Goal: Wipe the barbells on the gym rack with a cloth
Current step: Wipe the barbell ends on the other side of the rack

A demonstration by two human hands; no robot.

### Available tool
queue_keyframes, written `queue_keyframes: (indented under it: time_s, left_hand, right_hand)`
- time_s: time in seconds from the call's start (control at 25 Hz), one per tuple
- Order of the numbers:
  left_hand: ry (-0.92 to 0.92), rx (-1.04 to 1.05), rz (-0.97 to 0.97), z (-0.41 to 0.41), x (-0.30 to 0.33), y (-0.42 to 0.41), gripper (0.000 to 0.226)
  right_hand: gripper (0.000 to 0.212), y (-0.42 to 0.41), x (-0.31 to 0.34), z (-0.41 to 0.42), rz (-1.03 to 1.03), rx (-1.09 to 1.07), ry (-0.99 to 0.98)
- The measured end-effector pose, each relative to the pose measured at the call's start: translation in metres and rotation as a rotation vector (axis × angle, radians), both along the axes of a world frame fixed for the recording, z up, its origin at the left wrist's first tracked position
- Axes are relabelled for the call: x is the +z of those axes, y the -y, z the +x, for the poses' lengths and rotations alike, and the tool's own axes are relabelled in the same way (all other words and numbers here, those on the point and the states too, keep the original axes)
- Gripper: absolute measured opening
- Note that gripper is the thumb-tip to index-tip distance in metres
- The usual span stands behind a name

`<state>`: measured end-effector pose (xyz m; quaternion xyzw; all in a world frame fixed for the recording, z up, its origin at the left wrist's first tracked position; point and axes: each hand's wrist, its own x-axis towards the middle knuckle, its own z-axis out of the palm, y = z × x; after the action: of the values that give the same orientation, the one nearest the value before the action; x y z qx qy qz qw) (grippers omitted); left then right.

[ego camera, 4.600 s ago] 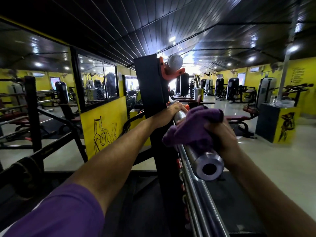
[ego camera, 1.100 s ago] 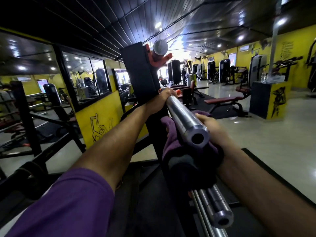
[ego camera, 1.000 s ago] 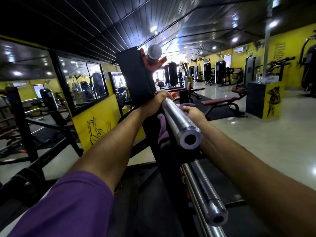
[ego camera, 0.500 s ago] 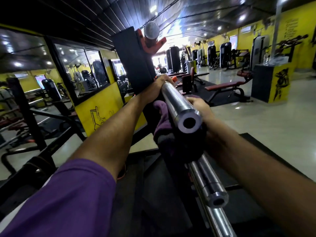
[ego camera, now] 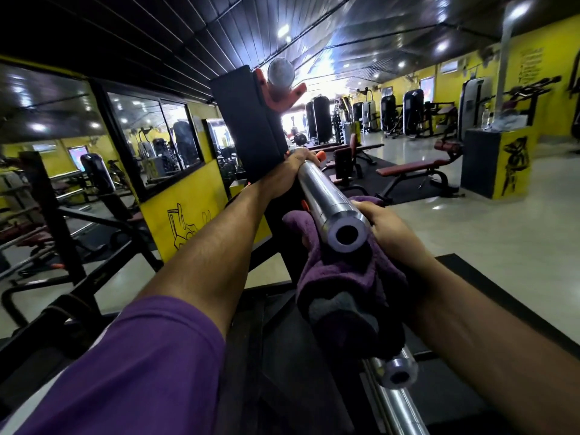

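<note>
Hanging under the near end of the barbell [ego camera: 326, 204], the purple cloth [ego camera: 348, 277] is gripped against the steel sleeve by the right hand [ego camera: 387, 229]. Farther along, the left hand [ego camera: 287, 174] curls around the same bar beside the black rack upright [ego camera: 248, 120], where another barbell [ego camera: 280, 72] sits in an orange hook [ego camera: 282, 97].

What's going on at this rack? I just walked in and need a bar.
A person is wiping a barbell on the rack. The left hand grips the bar near the upright, while the right hand holds a purple cloth under the sleeve's end. Another bar lies lower down.
</note>
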<state>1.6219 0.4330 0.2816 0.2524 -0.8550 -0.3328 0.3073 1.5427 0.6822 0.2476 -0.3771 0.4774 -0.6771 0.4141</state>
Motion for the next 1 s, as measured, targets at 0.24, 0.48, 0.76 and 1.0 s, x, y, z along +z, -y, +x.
queue_keyframes:
  time_s: [0.24, 0.48, 0.76, 1.0]
  left_hand:
    - [-0.048, -0.035, 0.073, 0.005, 0.003, -0.017, 0.036]
    - [-0.491, 0.216, 0.279, 0.003, -0.039, -0.014, 0.064]
    - [-0.143, 0.221, 0.637, -0.03, -0.12, -0.005, 0.047]
    - [0.206, -0.405, 0.33, -0.16, -0.092, -0.123, 0.028]
  right_hand:
    - [0.022, -0.016, -0.014, -0.011, -0.048, 0.144, 0.203]
    - [0.033, -0.034, -0.036, -0.038, 0.066, -0.009, 0.032]
    - [0.017, -0.02, -0.056, -0.116, 0.025, -0.046, 0.026]
    - [0.007, -0.026, -0.083, -0.229, -0.003, -0.117, -0.116]
